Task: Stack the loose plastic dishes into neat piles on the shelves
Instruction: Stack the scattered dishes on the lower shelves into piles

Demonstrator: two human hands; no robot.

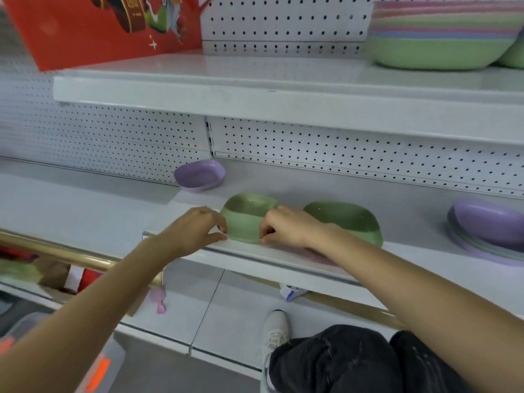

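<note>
White shop shelving with a pegboard back fills the view; a red poster leans at the upper left. On the upper shelf, far right, stands a tall pile of bowls, green at the bottom with pastel bands above. The middle shelf carries the loose dishes; at its right end sits a low purple pile with its top dish tilted. Near the front edge lies a second green dish, just right of the right wrist. Just left of it, at the shelf's front lip, sits the green dish, held between both hands. A lone purple dish rests tilted at the back, against the pegboard and well apart from the green ones. The left hand meets the green dish's left side, its thumb and forefinger pinching the lower rim and the other fingers curled; the right hand grips the dish's right side, its fingers curled tight against the wall; whether the dish sits upright or upside down I cannot tell. Below, a gold rail runs along the left; a dark trouser leg and a white shoe show on the floor.
</note>
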